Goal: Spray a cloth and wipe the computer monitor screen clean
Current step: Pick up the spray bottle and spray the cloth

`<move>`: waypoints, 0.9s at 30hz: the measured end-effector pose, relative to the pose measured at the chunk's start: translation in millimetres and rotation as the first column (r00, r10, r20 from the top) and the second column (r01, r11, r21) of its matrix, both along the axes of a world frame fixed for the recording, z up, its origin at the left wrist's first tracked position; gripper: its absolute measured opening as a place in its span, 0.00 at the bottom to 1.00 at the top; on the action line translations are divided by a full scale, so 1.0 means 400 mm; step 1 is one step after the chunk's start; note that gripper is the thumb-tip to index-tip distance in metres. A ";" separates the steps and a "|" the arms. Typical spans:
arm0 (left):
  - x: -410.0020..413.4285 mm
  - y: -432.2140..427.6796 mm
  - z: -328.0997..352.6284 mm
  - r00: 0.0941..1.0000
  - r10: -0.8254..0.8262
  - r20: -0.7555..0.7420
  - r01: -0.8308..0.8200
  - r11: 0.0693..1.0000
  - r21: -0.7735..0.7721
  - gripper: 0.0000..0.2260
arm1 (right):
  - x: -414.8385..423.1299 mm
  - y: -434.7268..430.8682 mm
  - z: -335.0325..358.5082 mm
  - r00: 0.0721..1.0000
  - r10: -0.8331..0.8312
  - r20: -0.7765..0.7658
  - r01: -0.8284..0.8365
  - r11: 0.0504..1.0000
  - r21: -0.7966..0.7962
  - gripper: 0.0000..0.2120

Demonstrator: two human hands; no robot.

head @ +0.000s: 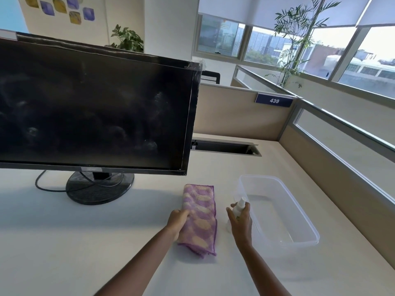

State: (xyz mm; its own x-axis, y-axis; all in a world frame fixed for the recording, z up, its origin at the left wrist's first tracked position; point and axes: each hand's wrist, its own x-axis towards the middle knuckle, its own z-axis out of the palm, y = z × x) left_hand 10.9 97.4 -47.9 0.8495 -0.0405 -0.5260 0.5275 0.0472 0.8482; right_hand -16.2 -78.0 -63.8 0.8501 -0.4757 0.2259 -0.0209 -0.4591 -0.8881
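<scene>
The left grip (177, 221) lies on the left edge of the cloth (201, 218). Its fingers are curled against the fabric and seem to be grasping that edge, though the fingertips are hidden. The cloth is folded into a long strip, purple with cream patches, and lies flat on the white surface (64, 242), in front of the monitor's right lower corner and apart from it.

The right grip (241, 223) is clenched round a small white bottle (239, 208): thumb on its left side, fingers on its right, spray nozzle sticking up above the hand. The bottle is upright, just right of the cloth and just beside the near left wall of a clear tub (307, 221). Whether its base touches the surface cannot be made out.

The monitor (92, 107) stands at the left on a round black stand (98, 189). Its dark screen shows pale smudges, thickest toward the lower right. A black cable (42, 184) loops on the surface beside the stand.

Behind the surface runs a beige partition (235, 112) bearing a blue plate (274, 100) marked 439.
</scene>
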 end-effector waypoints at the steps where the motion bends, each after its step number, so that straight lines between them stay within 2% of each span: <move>1: -0.001 0.002 0.004 1.000 0.006 -0.002 -0.006 1.000 -0.007 0.09 | -0.001 0.001 0.000 1.000 -0.012 0.000 0.012 1.000 0.016 0.15; 4: -0.005 0.006 0.010 1.000 0.023 0.002 -0.023 1.000 -0.021 0.07 | -0.008 0.007 -0.007 0.999 -0.045 -0.017 0.046 0.997 0.066 0.15; 9: -0.020 0.019 0.030 0.999 0.027 -0.016 -0.028 0.999 -0.028 0.05 | -0.031 0.013 -0.034 0.986 -0.073 -0.153 0.099 0.981 0.166 0.18; 14: -0.024 0.032 0.044 0.998 0.013 -0.058 -0.017 0.998 -0.065 0.13 | -0.063 0.018 -0.060 0.969 -0.096 -0.229 0.151 0.960 0.236 0.25; 18: -0.033 0.041 0.081 0.995 -0.047 -0.083 0.036 0.991 -0.129 0.15 | -0.104 0.055 -0.060 0.936 -0.296 -0.189 0.344 0.879 0.329 0.17; 20: -0.032 0.043 0.103 0.994 -0.072 -0.081 0.057 0.983 -0.174 0.15 | -0.115 0.088 -0.040 0.922 -0.367 -0.122 0.387 0.859 0.336 0.12; 22: -0.028 0.043 0.127 0.994 -0.084 -0.067 0.067 0.973 -0.220 0.16 | -0.125 0.137 -0.010 0.931 -0.364 -0.003 0.347 0.887 0.306 0.09; 24: -0.022 0.043 0.150 0.995 -0.086 -0.054 0.069 0.963 -0.262 0.16 | -0.141 0.194 0.032 0.939 -0.284 0.192 0.236 0.942 0.237 0.16; 25: -0.018 0.046 0.161 0.995 -0.086 -0.049 0.069 0.959 -0.275 0.15 | -0.149 0.216 0.051 0.935 -0.198 0.294 0.158 0.975 0.154 0.20; 27: -0.012 0.056 0.183 0.996 -0.078 -0.034 0.064 0.951 -0.302 0.10 | -0.159 0.247 0.086 0.927 0.010 0.376 0.057 0.984 -0.167 0.25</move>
State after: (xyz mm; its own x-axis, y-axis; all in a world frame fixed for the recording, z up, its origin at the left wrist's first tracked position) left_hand 6.0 120.0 25.2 0.8146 -0.2619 -0.5175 0.5758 0.2576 0.7759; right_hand -79.7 20.9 -29.5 0.6764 -0.4204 0.6047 0.2843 -0.6083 -0.7410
